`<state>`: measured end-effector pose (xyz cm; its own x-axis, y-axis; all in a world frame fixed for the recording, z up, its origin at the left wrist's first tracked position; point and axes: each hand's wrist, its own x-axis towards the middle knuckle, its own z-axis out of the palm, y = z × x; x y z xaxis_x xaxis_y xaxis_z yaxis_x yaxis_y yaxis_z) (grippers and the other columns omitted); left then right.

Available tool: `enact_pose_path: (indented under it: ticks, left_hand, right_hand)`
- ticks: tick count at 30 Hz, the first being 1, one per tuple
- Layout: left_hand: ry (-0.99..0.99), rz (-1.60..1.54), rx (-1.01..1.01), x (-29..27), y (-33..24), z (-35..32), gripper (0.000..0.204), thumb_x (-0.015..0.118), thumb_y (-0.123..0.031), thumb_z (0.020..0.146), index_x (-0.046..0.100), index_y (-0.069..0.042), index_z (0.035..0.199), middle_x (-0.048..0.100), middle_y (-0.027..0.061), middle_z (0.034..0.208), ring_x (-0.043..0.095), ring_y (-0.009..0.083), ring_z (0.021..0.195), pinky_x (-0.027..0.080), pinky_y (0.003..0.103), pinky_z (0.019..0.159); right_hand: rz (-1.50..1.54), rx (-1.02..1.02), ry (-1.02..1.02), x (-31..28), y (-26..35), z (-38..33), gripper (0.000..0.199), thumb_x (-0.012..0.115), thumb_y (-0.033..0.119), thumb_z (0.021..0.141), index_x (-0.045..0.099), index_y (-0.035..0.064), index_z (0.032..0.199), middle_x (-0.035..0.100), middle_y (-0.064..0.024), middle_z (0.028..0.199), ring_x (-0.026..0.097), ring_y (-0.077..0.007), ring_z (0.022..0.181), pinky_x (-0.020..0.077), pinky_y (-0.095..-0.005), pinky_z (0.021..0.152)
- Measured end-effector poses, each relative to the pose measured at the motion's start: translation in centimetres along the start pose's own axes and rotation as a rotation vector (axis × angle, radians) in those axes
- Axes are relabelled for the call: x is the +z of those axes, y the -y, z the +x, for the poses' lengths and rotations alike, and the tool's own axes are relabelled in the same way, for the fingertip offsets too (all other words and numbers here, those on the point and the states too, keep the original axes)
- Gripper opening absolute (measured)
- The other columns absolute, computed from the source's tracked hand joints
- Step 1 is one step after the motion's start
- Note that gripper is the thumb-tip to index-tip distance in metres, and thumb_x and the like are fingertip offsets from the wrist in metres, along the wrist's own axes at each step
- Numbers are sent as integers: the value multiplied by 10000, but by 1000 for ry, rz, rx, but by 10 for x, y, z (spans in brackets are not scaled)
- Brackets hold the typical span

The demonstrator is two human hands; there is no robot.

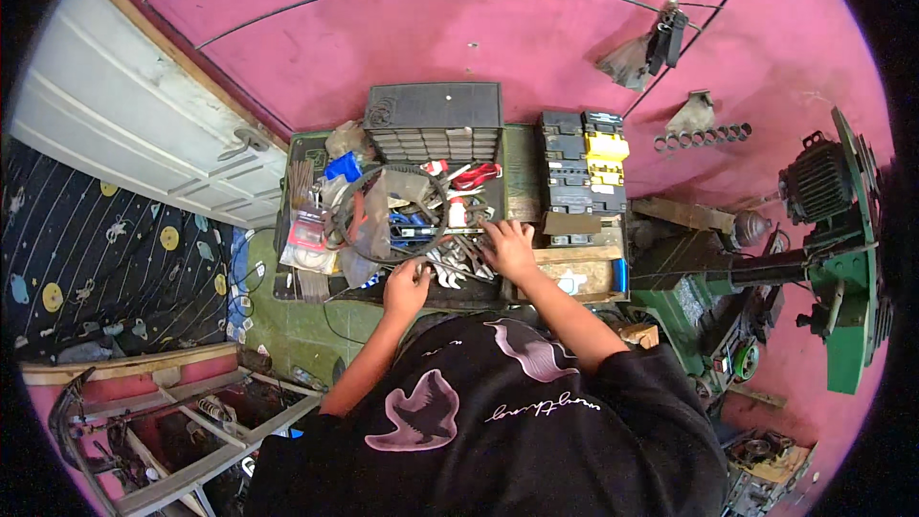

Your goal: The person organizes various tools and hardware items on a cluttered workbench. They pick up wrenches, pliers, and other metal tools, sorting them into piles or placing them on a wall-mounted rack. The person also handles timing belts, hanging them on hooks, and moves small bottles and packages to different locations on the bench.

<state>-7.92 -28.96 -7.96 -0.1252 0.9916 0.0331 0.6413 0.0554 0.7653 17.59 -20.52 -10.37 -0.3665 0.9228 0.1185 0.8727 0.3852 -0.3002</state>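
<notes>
Reaching in over the near edge of the surface (520,148) with both arms. Left hand (407,289) just at the middle of the near edge, fingers curled inward; cannot tell from this view whether gripping anything. Right hand (510,251) palm-down a little farther right and farther in, fingers bent and slightly spread among the metal tools; cannot tell whether closed on one of them or only touching. Between the two hands, near the middle of the near edge: a loose heap of metal spanners (448,274), open ends showing. Just beyond, toward the centre of the surface: a large black ring (444,199), leaning over a clutter of small tools, with a crumpled clear plastic bag (374,220) across its left part. Right of the ring, upright: a white bottle (457,214); behind that, a red item (476,176). Along the left edge: a bundle of thin rods (302,180). At the far edge: a dark drawer cabinet (436,107). Toward the far right corner: rows of black and yellow boxes (567,172). At the near right corner: a shallow wooden tray (577,255) with a blue cylinder (621,275) at its right end.
</notes>
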Motion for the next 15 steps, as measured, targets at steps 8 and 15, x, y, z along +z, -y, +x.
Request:
enact_pose_path:
  ticks: [8, 15]
  left_hand:
    - [86, 211, 69, -28, 1, 12, 501, 699, -227, 906, 615, -137, 1392, 709, 177, 1008, 644, 370, 906, 535, 452, 828]
    - [88, 330, 148, -40, 5, 16, 647, 700, -177, 887, 509, -209, 1504, 696, 62, 1243, 606, 322, 947, 542, 417, 844]
  right_hand:
    - [-50, 62, 50, 18, 29, 50, 578, 675, 335, 921, 512, 314, 1475, 673, -42, 1152, 541, -287, 1112, 370, -532, 916]
    - [-106, 301, -127, 31, 15, 31, 559, 674, 308, 915, 536, 229, 1451, 690, -61, 1154, 555, -291, 1107, 369, -524, 919]
